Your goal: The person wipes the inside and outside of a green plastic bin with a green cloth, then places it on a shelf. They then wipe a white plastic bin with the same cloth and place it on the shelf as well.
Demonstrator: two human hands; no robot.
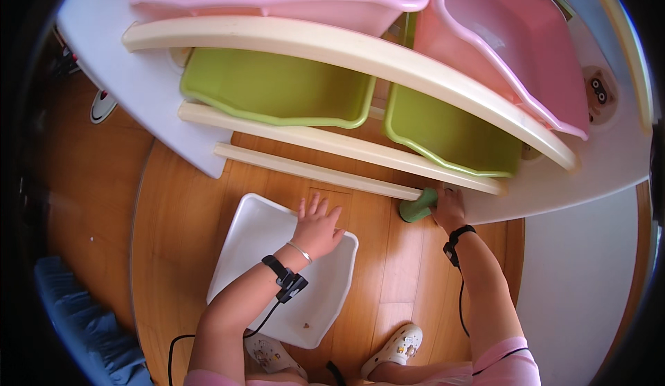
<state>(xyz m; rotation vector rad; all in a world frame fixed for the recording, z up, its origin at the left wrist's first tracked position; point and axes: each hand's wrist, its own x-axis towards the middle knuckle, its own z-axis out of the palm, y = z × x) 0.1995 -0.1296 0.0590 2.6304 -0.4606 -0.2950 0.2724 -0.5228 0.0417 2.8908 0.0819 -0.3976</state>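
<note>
My right hand point(450, 205) is at the lower right end of the bin rack, gripping a green cloth point(419, 206) that wraps the end of the lowest cream rail point(317, 170). Part of the fingers is hidden beside the rack's side panel. My left hand point(318, 226) is spread open, palm down, over a white plastic bin point(317, 292) on the floor, holding nothing. Whether it touches the bin's edge I cannot tell. A small brown speck lies in the bin.
Above the hands, the rack holds green bins point(280, 87) and pink bins point(332, 12) behind a curved cream rail point(353, 56). White side panels point(150, 74) stand at both ends. Blue ruffled fabric point(88, 323) lies at lower left. My clog-covered feet point(397, 347) are near the white bin.
</note>
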